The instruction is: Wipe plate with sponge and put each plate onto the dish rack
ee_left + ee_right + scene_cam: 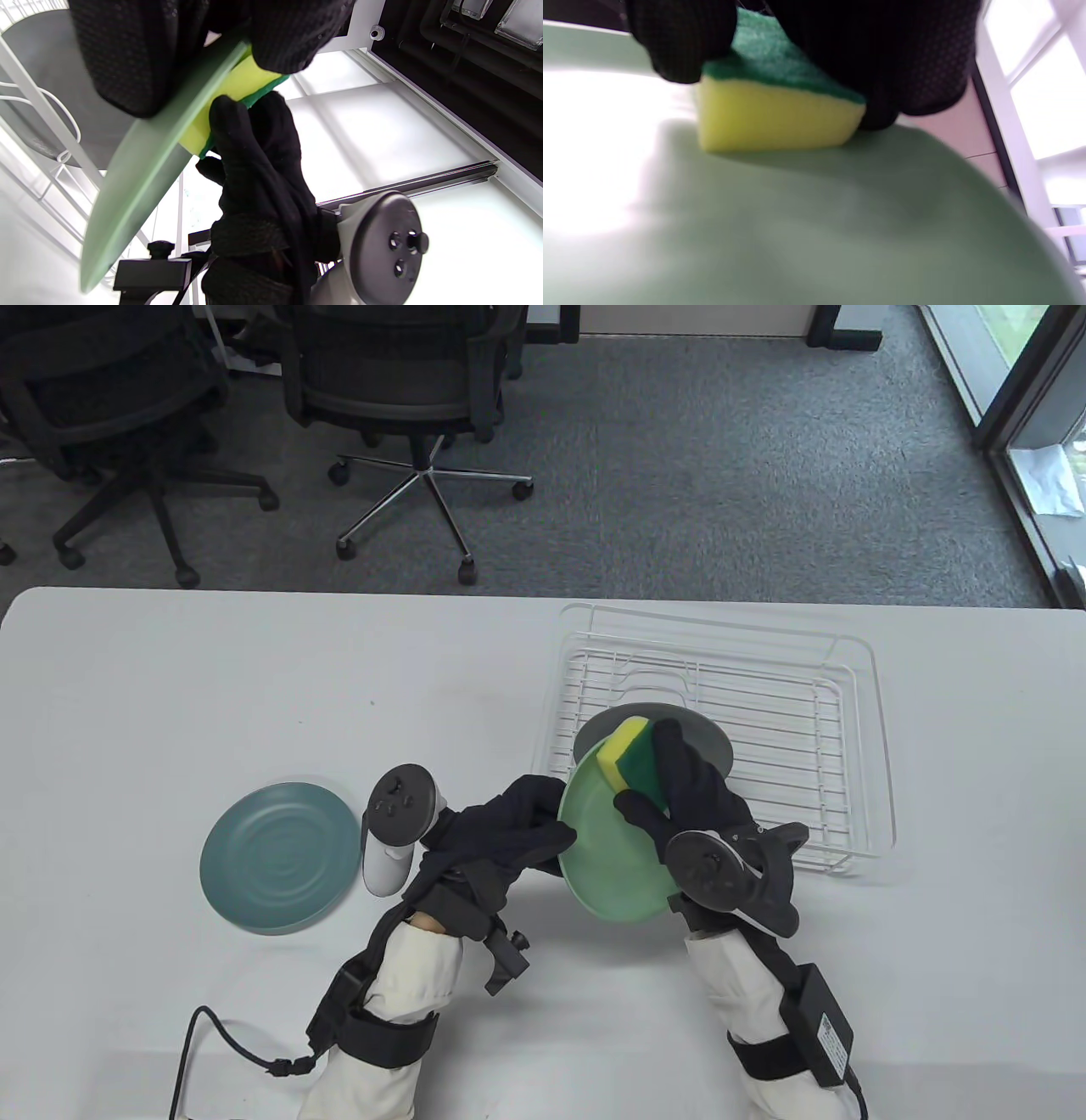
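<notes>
My left hand [530, 831] grips the near-left rim of a light green plate [615, 861], tilted up off the table in front of the rack. My right hand [679, 789] holds a yellow-and-green sponge [632, 755] and presses its yellow side onto the plate's face near the top rim. The right wrist view shows the sponge [776, 110] flat on the green plate [797, 220] under my fingers. In the left wrist view the plate [140, 169] is seen edge-on with the sponge [229, 97] against it. A grey plate [708, 734] lies in the white wire dish rack [848, 712].
A teal plate [280, 857] lies flat on the white table [254, 687] to the left of my left hand. A black power brick [819, 1022] and cables hang at my right forearm. Office chairs [399, 390] stand on the carpet beyond the table's far edge.
</notes>
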`<state>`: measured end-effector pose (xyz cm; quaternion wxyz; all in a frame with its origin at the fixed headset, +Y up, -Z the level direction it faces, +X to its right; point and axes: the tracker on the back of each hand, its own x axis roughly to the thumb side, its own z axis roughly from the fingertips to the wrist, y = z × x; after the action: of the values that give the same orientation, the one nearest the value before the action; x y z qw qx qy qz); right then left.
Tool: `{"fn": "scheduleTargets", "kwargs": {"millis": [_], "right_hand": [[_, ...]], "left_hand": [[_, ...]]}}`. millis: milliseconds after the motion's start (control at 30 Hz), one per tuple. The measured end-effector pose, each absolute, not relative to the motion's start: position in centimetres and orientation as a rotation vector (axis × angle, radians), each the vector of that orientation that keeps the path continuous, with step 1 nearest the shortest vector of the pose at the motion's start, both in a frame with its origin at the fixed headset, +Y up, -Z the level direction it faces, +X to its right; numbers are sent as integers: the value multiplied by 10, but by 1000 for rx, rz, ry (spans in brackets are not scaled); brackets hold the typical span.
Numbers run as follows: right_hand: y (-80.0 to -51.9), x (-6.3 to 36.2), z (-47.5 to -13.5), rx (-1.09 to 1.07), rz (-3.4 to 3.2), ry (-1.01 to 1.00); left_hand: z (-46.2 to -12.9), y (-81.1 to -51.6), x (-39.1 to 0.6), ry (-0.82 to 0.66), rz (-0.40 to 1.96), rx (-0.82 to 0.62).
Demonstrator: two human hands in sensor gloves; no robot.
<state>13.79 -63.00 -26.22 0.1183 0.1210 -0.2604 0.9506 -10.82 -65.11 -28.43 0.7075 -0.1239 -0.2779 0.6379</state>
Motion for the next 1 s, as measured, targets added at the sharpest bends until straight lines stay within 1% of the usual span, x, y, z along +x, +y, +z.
{"fn": "scheduleTargets", "kwargs": {"millis": [167,233,300,333,400,500,633,700,733,800,833,900,1000], "right_hand": [[-634,143,-267,298,2901,-735],[-634,140,-268,329,2976,-638],[-633,135,-270,381,3059,-352],[-633,133,-269,413,3067,-264],[-630,128,-266,503,3021,-181],[-626,120,-260,606,2932,-131],[-620,113,-254,704,2804,-147],[-618,110,-251,722,2743,-207],[-618,110,-250,708,2735,-240],[-619,110,-250,644,2750,-382],[-620,111,-250,624,2758,-419],[-622,117,-252,521,2786,-559],[-624,126,-256,444,2806,-638]], "left_hand": [[-283,-649,-113,-568,1431,-206],[-282,-648,-117,-536,1447,-167],[-283,-649,-122,-497,1433,-116],[-284,-650,-124,-484,1434,-105],[-286,-653,-129,-445,1485,-91],[-287,-654,-131,-433,1509,-90],[-285,-653,-129,-444,1508,-94],[-285,-653,-125,-476,1504,-118],[-284,-652,-123,-490,1498,-125],[-282,-651,-117,-535,1463,-155],[-282,-650,-115,-544,1447,-160],[-280,-649,-108,-589,1395,-191],[-279,-649,-104,-604,1385,-204]]}}
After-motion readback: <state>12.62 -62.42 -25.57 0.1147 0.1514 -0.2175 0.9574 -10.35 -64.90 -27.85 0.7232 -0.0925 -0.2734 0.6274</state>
